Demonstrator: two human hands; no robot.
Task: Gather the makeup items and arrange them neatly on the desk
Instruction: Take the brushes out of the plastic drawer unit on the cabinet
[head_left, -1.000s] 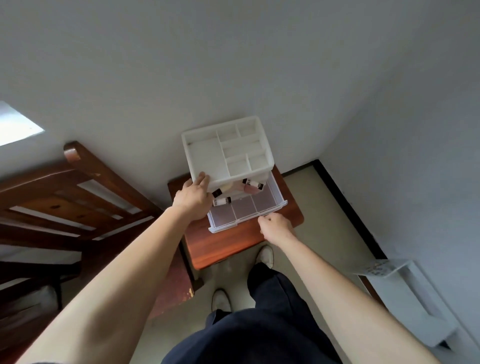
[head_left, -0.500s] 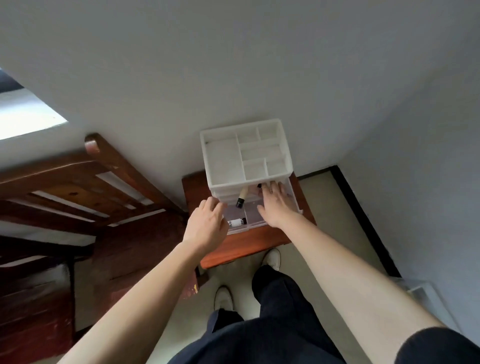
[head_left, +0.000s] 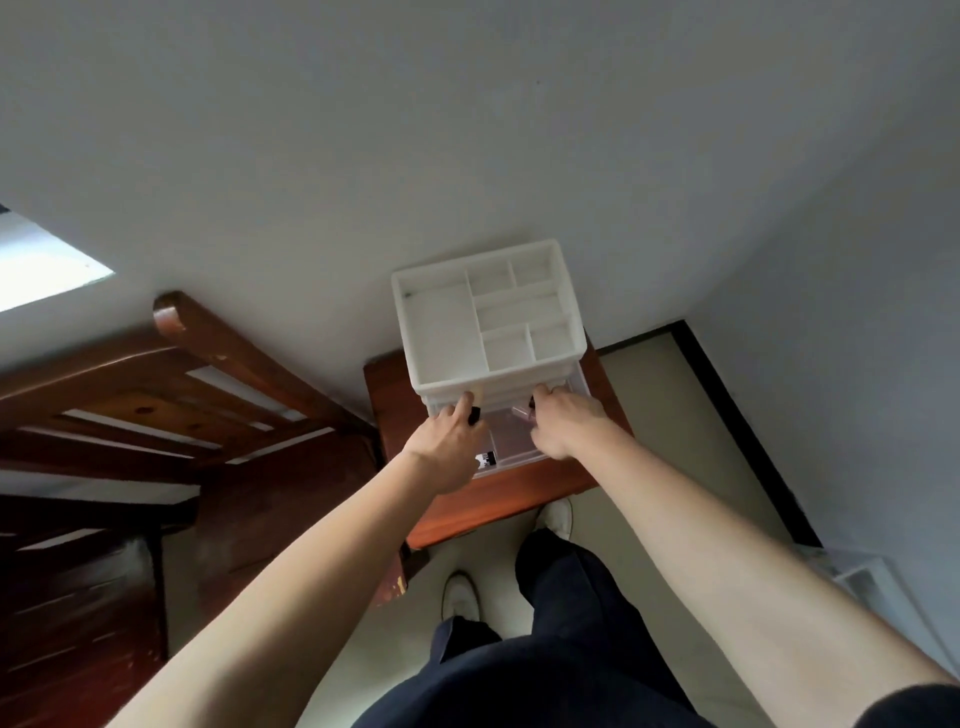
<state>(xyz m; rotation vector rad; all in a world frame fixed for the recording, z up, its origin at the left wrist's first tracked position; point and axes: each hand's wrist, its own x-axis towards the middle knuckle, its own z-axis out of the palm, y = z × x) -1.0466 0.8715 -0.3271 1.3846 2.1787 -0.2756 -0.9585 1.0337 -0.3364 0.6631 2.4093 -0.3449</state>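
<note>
One white organizer (head_left: 441, 332) with six top compartments, one clear drawer (head_left: 514, 441), three makeup tubes (head_left: 474, 414) showing, left hand (head_left: 447, 441) and right hand (head_left: 563, 423), two white shoes (head_left: 460, 595), one desk (head_left: 498, 499).

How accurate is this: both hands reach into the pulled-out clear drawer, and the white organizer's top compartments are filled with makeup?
It is wrong in one respect. The head view shows the white organizer's top compartments empty, not filled with makeup. The left hand and right hand do reach into the pulled-out clear drawer.
</note>
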